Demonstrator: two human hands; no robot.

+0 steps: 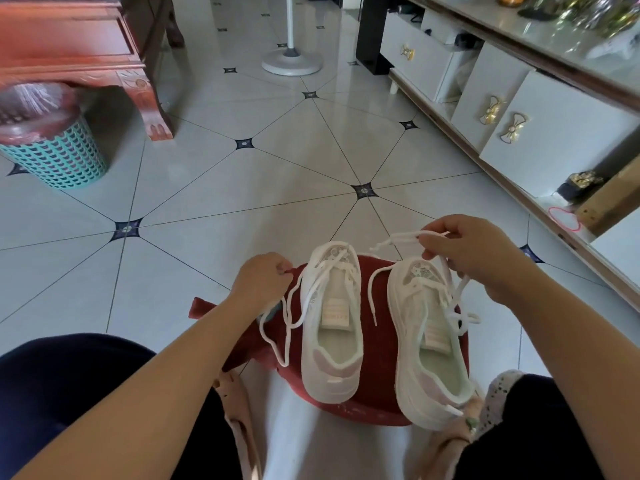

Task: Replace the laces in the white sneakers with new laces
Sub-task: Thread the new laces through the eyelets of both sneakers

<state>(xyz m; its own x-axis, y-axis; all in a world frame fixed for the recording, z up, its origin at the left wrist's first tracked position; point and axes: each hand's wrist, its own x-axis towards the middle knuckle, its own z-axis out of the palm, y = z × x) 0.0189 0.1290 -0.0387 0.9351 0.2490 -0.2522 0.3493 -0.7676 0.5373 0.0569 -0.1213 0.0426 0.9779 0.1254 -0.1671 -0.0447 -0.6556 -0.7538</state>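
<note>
Two white sneakers stand side by side, toes pointing away from me, on a red cloth-covered stool [377,344]. The left sneaker [330,320] has a white lace [285,320] trailing off its left side; my left hand [261,280] pinches that lace just left of the toe. The right sneaker [427,341] has loose white laces around its eyelets. My right hand [474,252] is raised above its toe and holds a bunch of white lace [398,239] between curled fingers, with strands hanging down past the shoe's right side.
A teal mesh waste bin [59,150] with a pink liner stands at the left under a red wooden table [104,57]. A white cabinet [540,126] with gold bow handles runs along the right. A fan base [292,62] stands far ahead. My knees flank the stool.
</note>
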